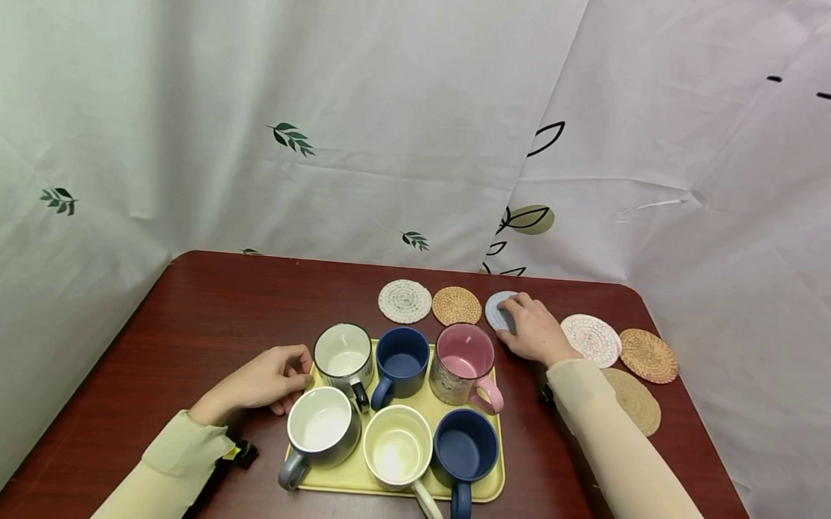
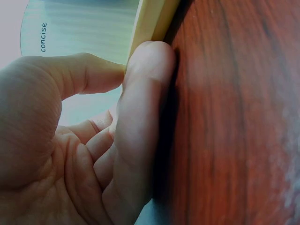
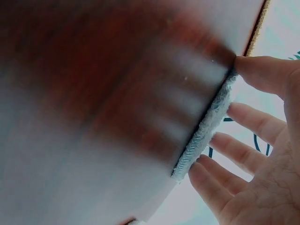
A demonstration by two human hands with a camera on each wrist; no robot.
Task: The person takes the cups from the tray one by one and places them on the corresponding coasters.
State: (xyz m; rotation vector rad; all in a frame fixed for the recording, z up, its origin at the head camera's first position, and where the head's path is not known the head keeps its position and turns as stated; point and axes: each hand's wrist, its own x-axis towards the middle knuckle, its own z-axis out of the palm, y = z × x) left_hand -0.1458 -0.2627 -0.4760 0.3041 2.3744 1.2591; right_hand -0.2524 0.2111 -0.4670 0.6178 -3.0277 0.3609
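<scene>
A pale yellow tray (image 1: pixel 360 483) bears several mugs. At its left side, thumb and forefinger of my left hand (image 1: pixel 267 381) pinch the rim, close beside a white-and-black mug (image 1: pixel 344 349) and a grey mug (image 1: pixel 321 429); the rim (image 2: pixel 152 26) shows at the fingertips in the left wrist view. My right hand (image 1: pixel 534 330) reaches past the tray to a light blue round coaster (image 1: pixel 497 313) lying flat. In the right wrist view, fairly straight, spread fingers touch the top of the coaster (image 3: pixel 204 133), and the thumb tip meets the table at its edge.
Also on the tray are two navy mugs (image 1: pixel 402 359), a pink mug (image 1: pixel 463 362) and a cream mug (image 1: pixel 397 448). Several round woven coasters, including a white one (image 1: pixel 404 301) and a tan one (image 1: pixel 457 305), lie along the back and right. Behind hangs white patterned cloth (image 1: pixel 365 133).
</scene>
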